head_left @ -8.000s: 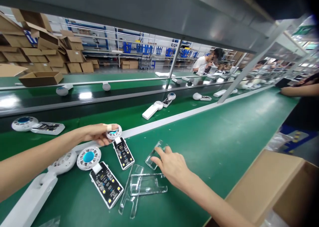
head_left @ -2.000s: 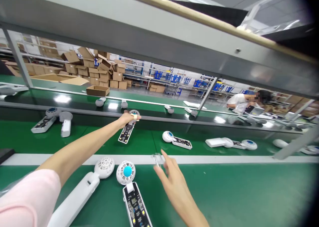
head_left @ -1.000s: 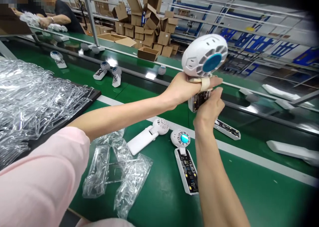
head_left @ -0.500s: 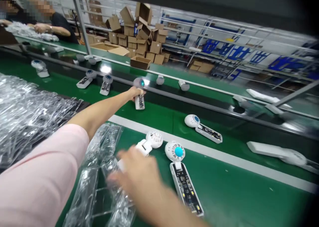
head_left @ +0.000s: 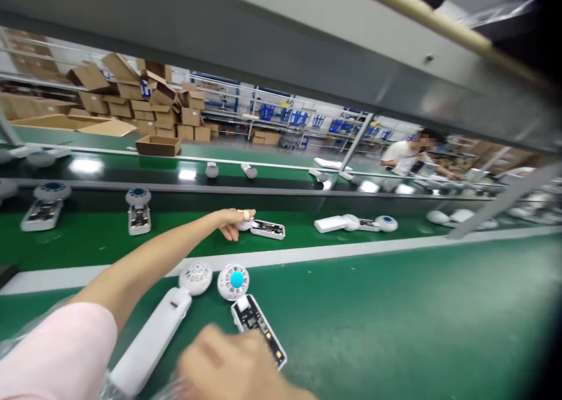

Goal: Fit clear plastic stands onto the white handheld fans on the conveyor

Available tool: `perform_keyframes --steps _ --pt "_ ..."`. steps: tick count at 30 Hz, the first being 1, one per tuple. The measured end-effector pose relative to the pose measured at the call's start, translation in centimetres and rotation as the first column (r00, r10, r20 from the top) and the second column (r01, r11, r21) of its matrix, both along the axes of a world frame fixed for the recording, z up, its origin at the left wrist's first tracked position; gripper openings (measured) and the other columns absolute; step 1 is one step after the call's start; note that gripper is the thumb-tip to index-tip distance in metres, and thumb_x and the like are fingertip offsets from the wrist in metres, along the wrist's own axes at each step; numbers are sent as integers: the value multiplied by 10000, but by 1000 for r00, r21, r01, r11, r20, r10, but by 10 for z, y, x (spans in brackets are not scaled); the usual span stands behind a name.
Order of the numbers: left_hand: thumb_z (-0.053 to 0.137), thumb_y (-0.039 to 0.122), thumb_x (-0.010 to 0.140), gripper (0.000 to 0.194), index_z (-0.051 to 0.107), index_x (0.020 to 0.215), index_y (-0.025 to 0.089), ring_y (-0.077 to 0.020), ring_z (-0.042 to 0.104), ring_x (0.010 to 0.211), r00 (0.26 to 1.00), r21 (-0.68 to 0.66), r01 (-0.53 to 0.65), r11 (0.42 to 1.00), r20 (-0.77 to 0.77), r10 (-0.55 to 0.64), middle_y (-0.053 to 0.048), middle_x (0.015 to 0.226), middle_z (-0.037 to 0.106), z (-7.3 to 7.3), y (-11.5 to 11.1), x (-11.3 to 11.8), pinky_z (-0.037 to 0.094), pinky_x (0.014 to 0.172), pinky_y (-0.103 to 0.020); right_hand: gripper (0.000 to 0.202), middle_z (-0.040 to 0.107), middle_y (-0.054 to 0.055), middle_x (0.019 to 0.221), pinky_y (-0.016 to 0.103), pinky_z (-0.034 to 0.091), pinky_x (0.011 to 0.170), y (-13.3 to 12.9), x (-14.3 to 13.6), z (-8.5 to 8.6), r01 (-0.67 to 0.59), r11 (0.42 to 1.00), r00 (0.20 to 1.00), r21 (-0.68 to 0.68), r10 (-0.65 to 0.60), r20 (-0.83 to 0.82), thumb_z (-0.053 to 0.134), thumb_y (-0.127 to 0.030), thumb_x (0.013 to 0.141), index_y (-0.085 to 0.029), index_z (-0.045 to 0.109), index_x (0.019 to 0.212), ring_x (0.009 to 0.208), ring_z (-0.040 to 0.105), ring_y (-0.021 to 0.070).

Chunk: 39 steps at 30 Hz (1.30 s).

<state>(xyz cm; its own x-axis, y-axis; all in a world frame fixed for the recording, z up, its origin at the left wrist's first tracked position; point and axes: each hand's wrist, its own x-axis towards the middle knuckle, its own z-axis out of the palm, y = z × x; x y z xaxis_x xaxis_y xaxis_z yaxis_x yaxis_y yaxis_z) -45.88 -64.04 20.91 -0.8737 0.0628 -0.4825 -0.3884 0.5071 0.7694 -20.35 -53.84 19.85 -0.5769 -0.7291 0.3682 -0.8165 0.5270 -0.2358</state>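
At the left of the frame we count two exposed-board fans (head_left: 139, 215) on the green belt (head_left: 100, 239). Lower left, one all-white fan (head_left: 151, 335) lies diagonally on the bench (head_left: 373, 306), its head near the white strip (head_left: 316, 249) along the bench edge. Near the centre, our left hand (head_left: 232, 221) reaches over that strip, thumb and fingers closed round the head of one belt fan (head_left: 267, 229). At bottom centre our right hand (head_left: 237, 365) is blurred, fingers curled; we cannot tell whether it holds anything. It partly covers one blue-centred fan (head_left: 243, 304), the second on the bench. Right of centre, two end-to-end fans (head_left: 331, 224) lie on the belt; below them the bench runs rightward, giving us room to move. Upper right, we see one co-worker (head_left: 400, 153).
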Motion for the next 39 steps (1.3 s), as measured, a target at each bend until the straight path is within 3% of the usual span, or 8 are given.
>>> perform_keyframes --steps 4,10,14,18,22,26,34,39 --pt "715 470 656 431 565 884 137 -290 680 632 999 80 -36 996 -7 36 -138 716 652 -16 17 -6 559 540 -378 180 691 47 906 223 544 714 127 -16 7 321 893 918 -317 -375 -127 429 -126 882 -224 562 954 852 679 139" --pt "755 391 608 614 482 1124 200 -217 638 882 902 145 -40 989 -421 98 -85 1070 632 8 28 -2 533 723 -305 542 486 142 1407 482 397 1062 213 4 -25 397 859 869 323 -465 167 459 -118 801 -157 497 1340 1335 402 290" --pt "788 425 557 695 510 1141 169 -250 591 989 664 150 65 987 -745 69 -85 1102 617 39 63 20 472 840 -348 582 467 167 1413 512 399 1042 190 -11 -14 579 700 622 418 -710 329 529 -413 865 -127 469 1369 1299 428 339" --pt "776 469 569 575 560 994 149 -206 597 835 745 438 123 890 -634 209 -60 962 635 56 90 44 463 716 -306 537 605 219 1186 520 481 892 158 -43 -34 810 488 481 326 -870 108 609 -294 835 -76 514 1317 1092 562 377" --pt "753 520 602 530 565 931 150 -161 574 698 843 608 111 786 -476 249 -33 827 624 58 93 61 419 605 -265 453 633 161 1048 415 523 855 161 -55 -45 844 536 522 7 -826 212 545 -159 838 -81 525 1284 989 602 288" --pt "762 522 605 504 580 894 151 -147 564 654 873 684 91 724 -404 272 -24 776 609 57 95 80 397 566 -250 472 569 125 1103 387 503 891 147 -58 -8 774 530 622 -348 -739 258 477 -351 904 -143 487 1327 1039 561 253" --pt "802 435 593 531 546 968 159 -130 554 679 870 758 -39 651 -295 396 -27 839 599 60 97 109 421 609 -247 498 537 163 1039 442 495 808 69 -86 17 782 508 597 -362 -778 196 425 -351 910 -118 495 1344 1013 523 314" --pt "834 376 516 487 573 858 146 -120 548 661 805 898 -69 435 -208 556 -14 766 596 68 89 116 424 623 -240 610 538 151 1228 472 429 914 71 -81 -2 751 581 661 -315 -661 355 324 -443 919 -205 284 1479 1114 517 323"
